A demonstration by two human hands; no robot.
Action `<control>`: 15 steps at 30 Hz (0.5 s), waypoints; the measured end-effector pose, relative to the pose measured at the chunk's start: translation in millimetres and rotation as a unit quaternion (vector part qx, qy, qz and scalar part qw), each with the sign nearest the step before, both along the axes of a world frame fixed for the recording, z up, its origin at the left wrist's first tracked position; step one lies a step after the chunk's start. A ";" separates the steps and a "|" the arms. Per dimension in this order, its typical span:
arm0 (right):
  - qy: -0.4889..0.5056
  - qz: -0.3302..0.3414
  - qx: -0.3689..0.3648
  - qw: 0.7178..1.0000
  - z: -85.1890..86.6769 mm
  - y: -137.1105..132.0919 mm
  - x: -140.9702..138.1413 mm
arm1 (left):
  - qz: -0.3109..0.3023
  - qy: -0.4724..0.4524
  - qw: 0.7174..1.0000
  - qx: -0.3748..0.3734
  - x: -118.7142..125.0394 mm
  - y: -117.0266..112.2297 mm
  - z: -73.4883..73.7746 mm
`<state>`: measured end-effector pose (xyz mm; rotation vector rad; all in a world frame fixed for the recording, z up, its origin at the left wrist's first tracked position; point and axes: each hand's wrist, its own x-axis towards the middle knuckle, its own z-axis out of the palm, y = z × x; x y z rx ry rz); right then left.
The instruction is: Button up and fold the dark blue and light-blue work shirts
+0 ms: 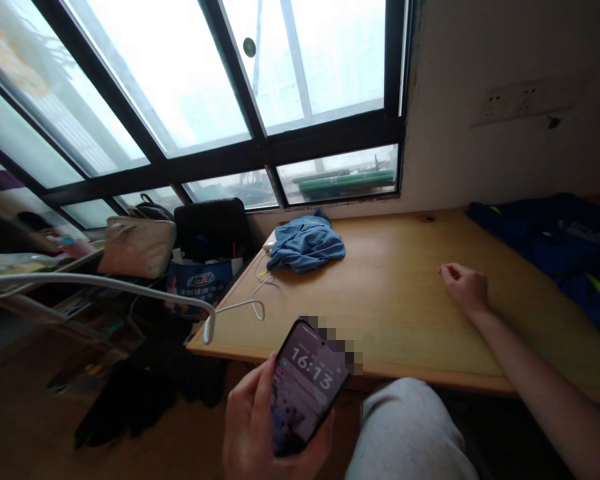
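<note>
My left hand [253, 420] is wrapped round a black smartphone [305, 393], low in the middle of the head view. The phone tilts to the right, its lit screen facing me and showing 16:13. It is held in front of the near edge of a wooden table [380, 300]. On the right half of that table rests my right hand [465, 287], its fingers curled into a loose fist. Nothing shows in the fist, though its inside is turned away. My forearm lies across the table's near edge.
A crumpled blue cloth [307, 243] lies at the table's far left, by a white cable [255, 303]. Dark blue clothing [545, 247] covers the right end. Left of the table are a white curved bar [130, 283], a beige bag [137, 247] and a blue printed bag [200, 283].
</note>
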<state>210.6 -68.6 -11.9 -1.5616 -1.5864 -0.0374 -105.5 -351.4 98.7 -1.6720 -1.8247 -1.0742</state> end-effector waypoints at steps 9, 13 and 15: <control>0.006 -0.004 -0.023 1.000 -4.0 2.2 3.6 | 0.013 -0.027 0.998 0.047 19.5 11.1 17.4; 0.008 0.001 -0.026 1.000 -5.9 3.1 4.9 | 0.028 -0.068 0.995 0.065 24.5 13.2 22.7; 0.011 0.003 -0.026 1.000 -6.8 3.7 5.6 | 0.038 -0.083 0.993 0.075 26.3 12.9 25.2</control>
